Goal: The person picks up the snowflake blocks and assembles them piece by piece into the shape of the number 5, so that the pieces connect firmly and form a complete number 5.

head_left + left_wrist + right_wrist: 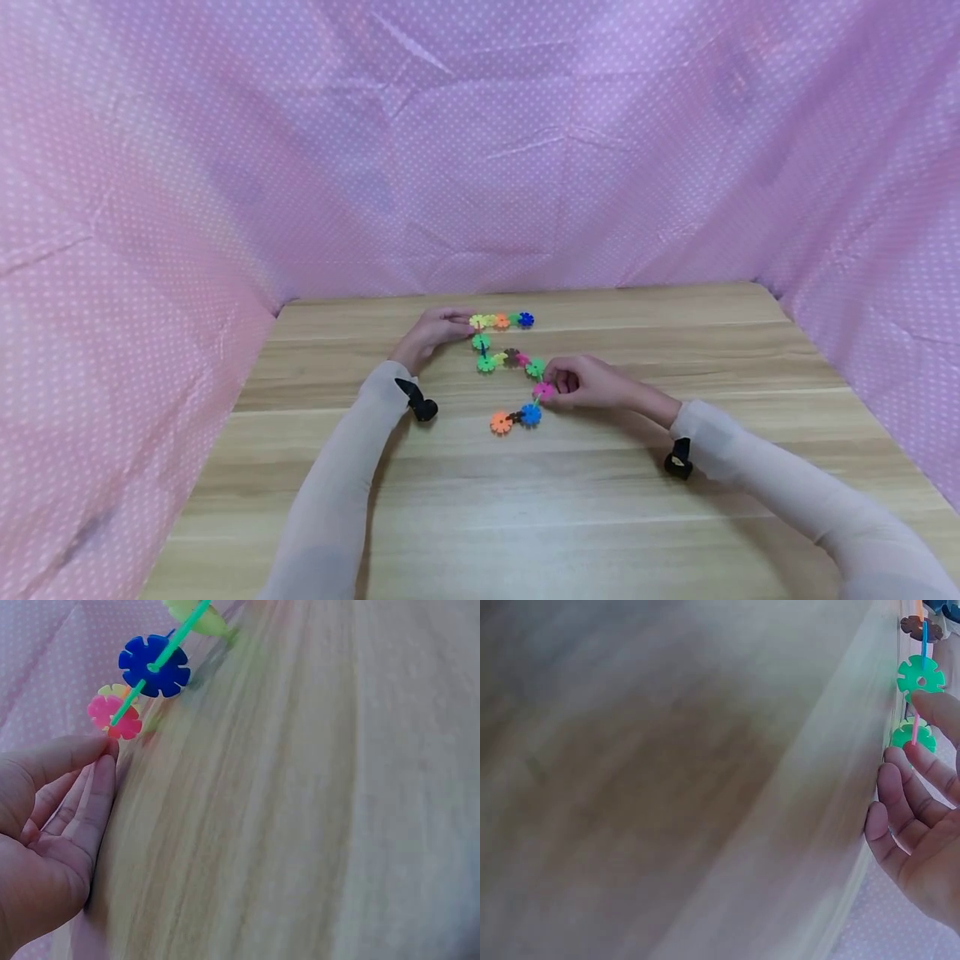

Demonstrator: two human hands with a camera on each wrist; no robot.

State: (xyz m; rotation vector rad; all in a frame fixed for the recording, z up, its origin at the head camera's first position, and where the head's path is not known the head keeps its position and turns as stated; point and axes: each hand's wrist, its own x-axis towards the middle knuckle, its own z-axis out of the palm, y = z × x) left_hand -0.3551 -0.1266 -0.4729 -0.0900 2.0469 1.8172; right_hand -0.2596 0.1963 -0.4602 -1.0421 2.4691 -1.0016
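A chain of colourful snowflake-shaped plastic discs lies on the table in a winding S shape. At its far left bend, my left hand [435, 331] pinches the chain between thumb and forefinger, beside a yellow disc [477, 321]; in the left wrist view a pink disc [105, 712] and a blue disc [154, 666] stand just past the fingertips. My right hand [592, 383] pinches a pink disc [543, 391] at the right bend. In the right wrist view that disc shows edge-on, with green discs [921, 676] on either side. The near end is an orange disc [501, 423], linked toward a blue one [531, 414].
The wooden table [495, 517] ends at a far edge against pink dotted cloth [480, 167], which also hangs along both sides. Black straps [417, 398] circle both sleeved wrists. A dark blue disc [527, 319] forms the chain's far end.
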